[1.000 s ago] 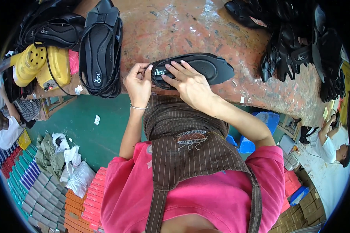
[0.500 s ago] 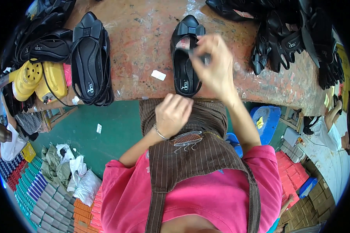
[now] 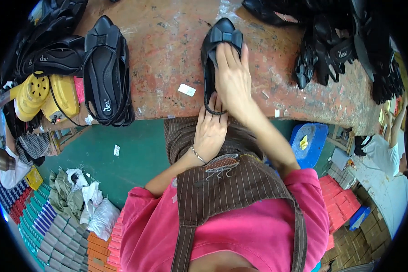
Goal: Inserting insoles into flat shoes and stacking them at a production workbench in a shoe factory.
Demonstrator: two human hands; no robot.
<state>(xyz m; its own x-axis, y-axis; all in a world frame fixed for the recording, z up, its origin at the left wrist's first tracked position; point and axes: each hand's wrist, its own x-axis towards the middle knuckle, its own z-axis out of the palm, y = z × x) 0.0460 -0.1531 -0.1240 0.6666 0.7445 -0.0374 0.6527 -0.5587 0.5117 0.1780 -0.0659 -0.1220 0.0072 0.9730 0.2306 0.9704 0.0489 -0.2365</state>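
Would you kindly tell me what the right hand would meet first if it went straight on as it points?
Most likely the front of the black shoe, by its bow; depth there is unclear.

The right hand [image 3: 233, 81] reaches into a black shoe [image 3: 223, 28], left hand [image 3: 211, 132] at its heel.

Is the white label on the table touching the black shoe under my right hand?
Apart: the head view shows a strip of table between the white label and the black shoe.
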